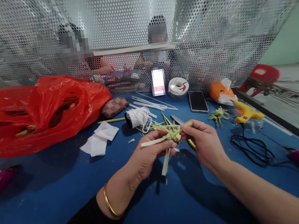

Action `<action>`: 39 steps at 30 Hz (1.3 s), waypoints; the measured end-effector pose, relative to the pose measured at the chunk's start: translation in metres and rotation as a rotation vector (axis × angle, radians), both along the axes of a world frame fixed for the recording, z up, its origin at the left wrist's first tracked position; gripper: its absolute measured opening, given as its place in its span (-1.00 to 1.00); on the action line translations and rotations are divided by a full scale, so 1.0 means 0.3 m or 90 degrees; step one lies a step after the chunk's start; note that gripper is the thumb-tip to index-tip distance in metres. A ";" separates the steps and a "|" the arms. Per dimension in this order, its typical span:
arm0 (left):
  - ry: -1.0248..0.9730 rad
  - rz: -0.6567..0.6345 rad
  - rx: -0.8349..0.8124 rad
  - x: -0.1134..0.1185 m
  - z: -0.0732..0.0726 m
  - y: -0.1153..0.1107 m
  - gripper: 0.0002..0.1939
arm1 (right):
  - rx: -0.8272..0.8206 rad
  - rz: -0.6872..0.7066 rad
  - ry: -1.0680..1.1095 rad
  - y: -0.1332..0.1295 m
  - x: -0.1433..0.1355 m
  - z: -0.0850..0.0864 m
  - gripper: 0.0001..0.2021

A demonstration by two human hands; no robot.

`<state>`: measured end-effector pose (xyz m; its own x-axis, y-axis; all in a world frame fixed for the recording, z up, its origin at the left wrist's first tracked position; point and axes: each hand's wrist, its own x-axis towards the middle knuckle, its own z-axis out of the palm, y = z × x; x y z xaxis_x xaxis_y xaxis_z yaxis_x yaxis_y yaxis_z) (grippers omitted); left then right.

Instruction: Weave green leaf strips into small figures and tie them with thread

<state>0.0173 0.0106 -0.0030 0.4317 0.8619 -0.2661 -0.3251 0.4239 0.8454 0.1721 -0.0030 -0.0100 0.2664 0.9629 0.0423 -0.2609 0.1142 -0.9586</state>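
Observation:
Between both hands, above the blue table, is a small piece woven from pale green flat strips (171,135). My left hand (154,152) is closed on its near side, thumb on top, with loose strip ends sticking out to the left and downward. The fingers of my right hand (199,134) pinch a strip at its upper right. Just behind the hands lies a heap of green strip scraps (157,125). Scissors (177,119) lie beyond my right hand, partly hidden by it. A bundle of white cord (140,117) sits behind my left hand.
A red plastic bag (87,110), a checked pouch (113,107) and white tissues (100,138) lie left. A ribbon roll (178,85), phone (198,101), orange tissue pack (222,93) and yellow glue gun (247,111) with black cable stand right. Perforated metal sheet closes the back; people sit behind it.

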 end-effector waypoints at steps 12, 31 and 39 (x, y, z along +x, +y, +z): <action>0.070 -0.010 0.032 0.001 -0.007 -0.005 -0.75 | 0.030 0.049 -0.093 -0.014 -0.034 -0.020 -0.82; 0.079 -0.184 0.004 -0.019 -0.016 -0.009 -0.81 | 0.079 -0.001 -0.266 -0.033 -0.012 -0.013 -0.81; 0.070 -0.211 -0.003 -0.022 -0.020 -0.009 -0.77 | 0.055 -0.006 -0.219 -0.027 -0.007 -0.003 -0.79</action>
<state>0.0108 0.0078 -0.0089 0.6560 0.6787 -0.3302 -0.0760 0.4947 0.8658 0.1701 -0.0111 -0.0108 0.2318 0.9492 0.2129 0.0767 0.2003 -0.9767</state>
